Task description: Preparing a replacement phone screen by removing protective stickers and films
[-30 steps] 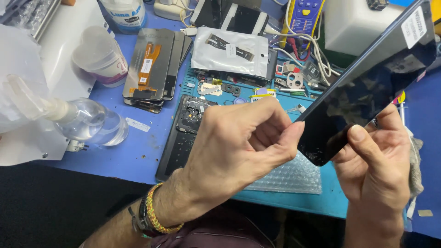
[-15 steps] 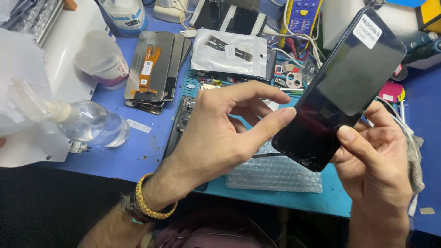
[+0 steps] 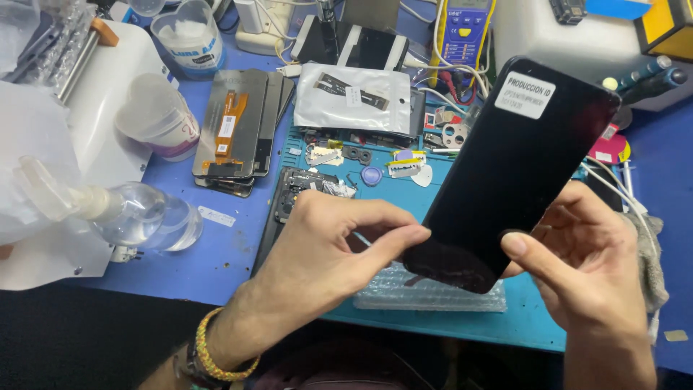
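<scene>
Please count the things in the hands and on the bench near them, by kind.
Hands: 2, left hand and right hand
Black phone screen, held: 1
Clear bottle: 1
Paper cup: 1
Silver bag: 1
Bubble wrap: 1
Total: 7

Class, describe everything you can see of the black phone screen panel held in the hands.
The black screen panel is a flat, glossy, dark rectangle with rounded corners and a white sticker near its top. It is held tilted above the blue mat. The right hand grips its lower edge; the left hand pinches its lower corner.
</scene>
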